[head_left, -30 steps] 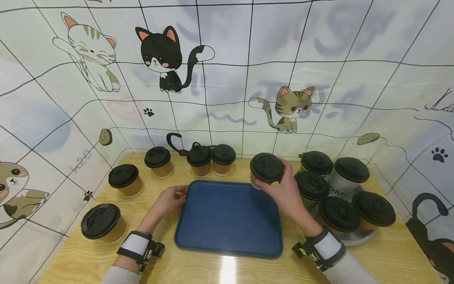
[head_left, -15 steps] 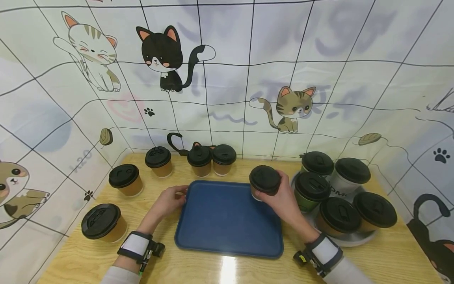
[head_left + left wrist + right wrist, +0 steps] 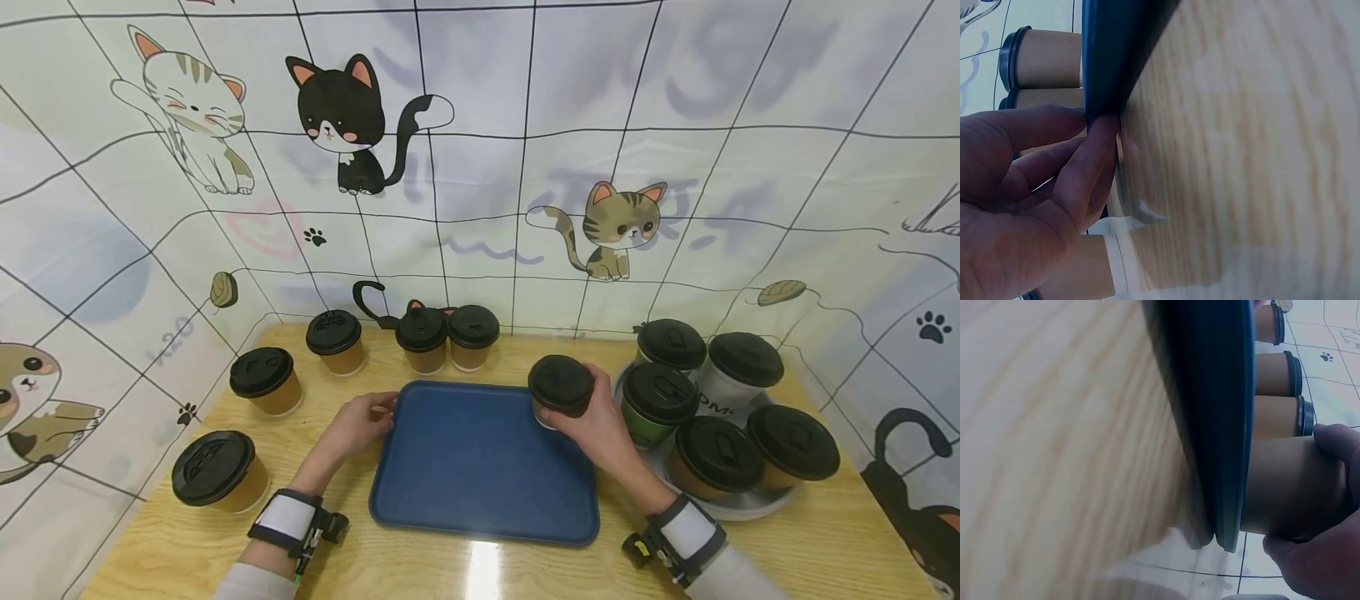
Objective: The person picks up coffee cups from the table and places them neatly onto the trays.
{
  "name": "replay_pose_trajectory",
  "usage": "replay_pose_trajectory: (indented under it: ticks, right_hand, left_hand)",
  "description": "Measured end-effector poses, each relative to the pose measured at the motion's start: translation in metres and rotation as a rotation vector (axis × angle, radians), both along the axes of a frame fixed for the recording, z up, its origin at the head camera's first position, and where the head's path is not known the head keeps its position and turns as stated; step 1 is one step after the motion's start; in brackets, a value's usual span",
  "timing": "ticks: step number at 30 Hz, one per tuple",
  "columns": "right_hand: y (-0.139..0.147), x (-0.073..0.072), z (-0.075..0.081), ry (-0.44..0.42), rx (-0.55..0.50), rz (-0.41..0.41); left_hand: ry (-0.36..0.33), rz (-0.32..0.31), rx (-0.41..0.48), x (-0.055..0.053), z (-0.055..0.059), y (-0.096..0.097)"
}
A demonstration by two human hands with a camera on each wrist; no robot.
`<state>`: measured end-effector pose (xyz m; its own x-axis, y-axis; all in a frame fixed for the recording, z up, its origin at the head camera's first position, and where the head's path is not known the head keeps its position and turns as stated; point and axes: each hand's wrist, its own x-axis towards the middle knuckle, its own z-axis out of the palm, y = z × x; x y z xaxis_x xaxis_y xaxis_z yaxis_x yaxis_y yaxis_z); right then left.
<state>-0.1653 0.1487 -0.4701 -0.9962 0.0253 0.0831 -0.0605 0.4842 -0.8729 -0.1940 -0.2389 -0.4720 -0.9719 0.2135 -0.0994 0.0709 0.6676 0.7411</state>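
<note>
In the head view my right hand (image 3: 596, 421) grips a brown paper coffee cup (image 3: 551, 412) with a black lid, upright at the back right corner of the blue tray (image 3: 480, 467). Thumb and fingers curl round its side; in the right wrist view the cup's (image 3: 1294, 484) base meets the tray's rim (image 3: 1235, 456). At the tray's left edge, my left hand (image 3: 363, 425) pinches the rim, with its thumb and fingers (image 3: 1100, 144) on either side of it in the left wrist view.
Several brown lidded cups (image 3: 217, 471) line the table's (image 3: 420, 567) left and back sides. At the right, a round metal plate (image 3: 757, 505) carries several lidded cups, including a green one (image 3: 645, 429) and a white one (image 3: 731, 387). A cat-print cloth (image 3: 480, 183) hangs behind.
The right hand has brought the cup from just behind the tray forward to its back right corner, mostly in the first half second. The left hand and tray have stayed put.
</note>
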Motion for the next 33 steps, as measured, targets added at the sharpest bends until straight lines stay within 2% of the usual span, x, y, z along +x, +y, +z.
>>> replay_pose_trajectory:
  ticks: [5,8,14,16,18,21,23,28,30,33]
  right_hand:
    - [0.004,0.003,0.000,-0.023,0.010,0.023]
    - [0.008,0.011,0.002,-0.032,-0.012,0.058]
    - [0.014,0.049,0.013,-0.098,0.049,0.103]
    - [0.015,0.063,0.016,-0.100,0.135,0.101]
    - [0.017,0.075,0.018,-0.076,0.237,0.091]
    - [0.018,0.086,0.017,-0.030,0.406,0.067]
    - [0.019,0.088,0.015,-0.004,0.481,0.061]
    - [0.021,0.085,0.009,0.010,0.583,0.049]
    - [0.021,0.083,0.007,0.019,0.603,0.045]
    - [0.020,0.080,0.006,0.014,0.624,0.061]
  left_hand:
    - [-0.001,0.002,0.003,-0.001,-0.001,0.000]
    - [-0.006,0.002,0.005,-0.001,-0.001,0.001]
    - [-0.014,0.005,0.000,0.002,0.003,0.002]
    - [0.021,0.014,-0.014,0.004,0.007,0.005]
    - [0.085,0.033,-0.017,0.006,0.011,0.009]
    - [0.176,0.071,0.034,0.009,0.017,0.025]
    - [0.197,0.095,0.119,0.011,0.019,0.041]
    - [0.114,0.123,0.349,0.014,0.018,0.089]
    - [0.077,0.143,0.392,0.010,0.015,0.105]
    - [0.044,0.209,0.439,0.000,0.009,0.121]
